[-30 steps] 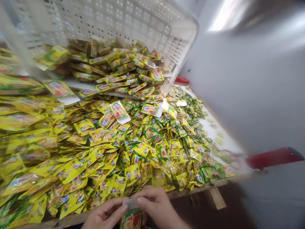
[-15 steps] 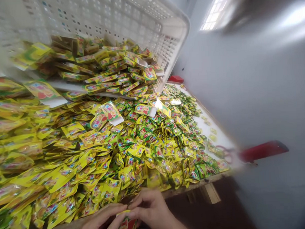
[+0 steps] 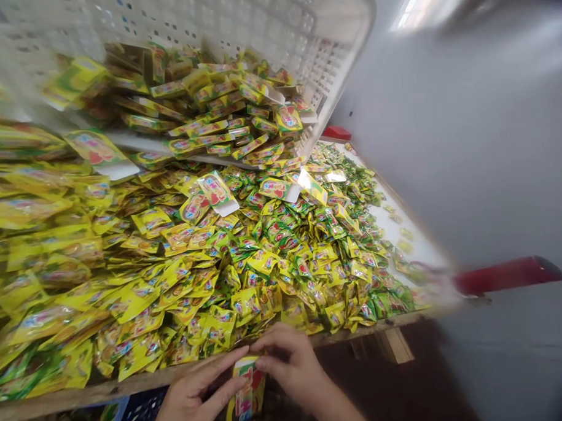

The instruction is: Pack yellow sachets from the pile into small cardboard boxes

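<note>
At the bottom middle, in front of the table edge, both my hands are on one small yellow-green printed box (image 3: 247,393) held upright. My left hand (image 3: 199,391) grips its left side between thumb and fingers. My right hand (image 3: 293,370) pinches the top right corner, thumb at the front and fingers curled over the top edge. What the right fingertips do behind the box is hidden. Beyond them spreads a deep heap of small yellow and green sachets (image 3: 191,281). Several printed boxes with white flaps, one a flat-looking box (image 3: 218,194), lie on the heap.
A tipped white perforated basket (image 3: 344,55) full of similar boxes (image 3: 222,108) stands behind the heap. A red-handled tool (image 3: 504,277) juts over the table's right edge, near the wall (image 3: 468,155). A blue crate (image 3: 131,415) sits below the wooden table edge (image 3: 75,399).
The view has shifted, so the heap and basket sit further right and slightly higher. The box in my hands now shows more of its front, and both hands still hold it.
</note>
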Available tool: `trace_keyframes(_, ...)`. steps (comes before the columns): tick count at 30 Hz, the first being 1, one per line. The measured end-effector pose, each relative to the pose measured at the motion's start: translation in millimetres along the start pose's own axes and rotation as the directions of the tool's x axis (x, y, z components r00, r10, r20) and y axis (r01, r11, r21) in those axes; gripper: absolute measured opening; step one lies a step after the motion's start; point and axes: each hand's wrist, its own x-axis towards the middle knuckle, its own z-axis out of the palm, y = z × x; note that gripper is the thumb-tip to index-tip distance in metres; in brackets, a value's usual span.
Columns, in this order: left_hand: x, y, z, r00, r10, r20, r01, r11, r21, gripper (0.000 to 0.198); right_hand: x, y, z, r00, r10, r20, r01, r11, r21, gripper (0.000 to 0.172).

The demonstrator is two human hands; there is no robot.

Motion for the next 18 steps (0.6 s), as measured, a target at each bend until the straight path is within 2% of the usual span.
trace_keyframes(3,-3.6,-4.0,0.1,0.999,-0.045,0.008,0.046,0.988,-0.148,0.042,-0.1,-0.7,-1.2,0.997,-0.018,0.071,0.019,1.0,-0.01,0.02)
trace_keyframes(5,-6.4,-7.6,0.9,0.999,-0.052,0.007,0.053,0.983,-0.175,0.039,-2.3,0.2,-0.5,0.997,-0.022,0.072,0.022,1.0,-0.01,0.021)
trace_keyframes(9,-10.8,-11.8,2.1,1.0,-0.029,0.002,0.03,0.996,-0.087,0.02,-8.7,3.4,0.5,0.998,-0.014,0.069,0.012,1.0,0.019,0.019)
trace_keyframes(14,-8.7,-10.8,7.0,0.999,0.027,0.03,-0.026,0.999,-0.031,0.016,-16.6,9.1,2.9,0.997,-0.026,0.071,0.025,1.0,0.019,0.014)
trace_keyframes(18,-7.0,-8.6,12.8,0.999,0.016,0.051,-0.016,1.0,-0.008,0.018,-18.4,4.5,3.0,0.997,-0.038,0.074,0.039,0.999,-0.006,0.015)
